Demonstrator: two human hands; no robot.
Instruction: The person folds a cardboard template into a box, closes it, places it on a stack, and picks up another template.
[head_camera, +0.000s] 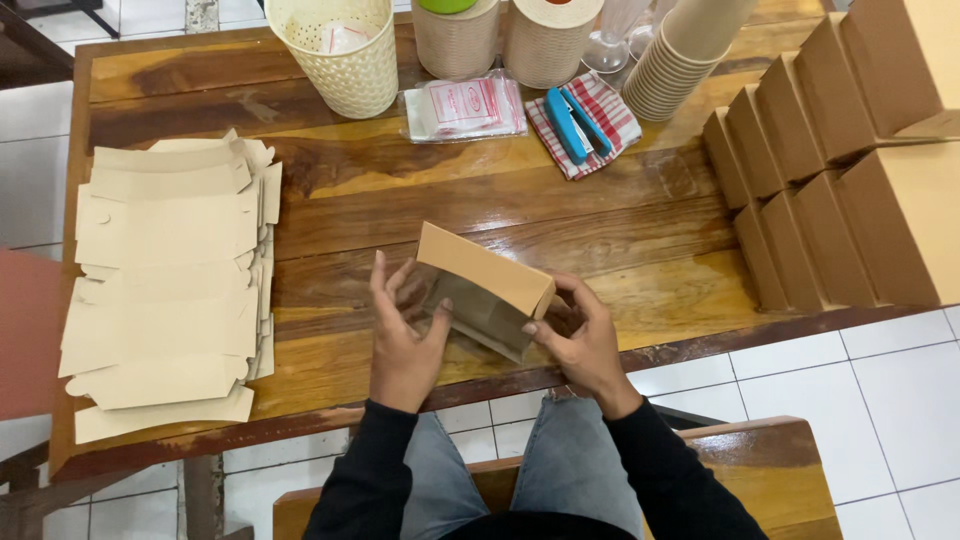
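A brown cardboard box (482, 270) with a clear window panel is held between my two hands above the near edge of the wooden table (600, 215). My left hand (403, 335) grips its left end, thumb on the window side. My right hand (580, 335) holds the right end, fingers tucked at the side flap. The box is tilted, its top face toward the far side.
A stack of flat box blanks (165, 280) lies at the left. Finished boxes (830, 160) are piled at the right. At the back stand a cream perforated basket (345, 50), paper cups (680, 60), a blue stapler (578, 122) on a checked cloth, and a plastic packet (465, 108).
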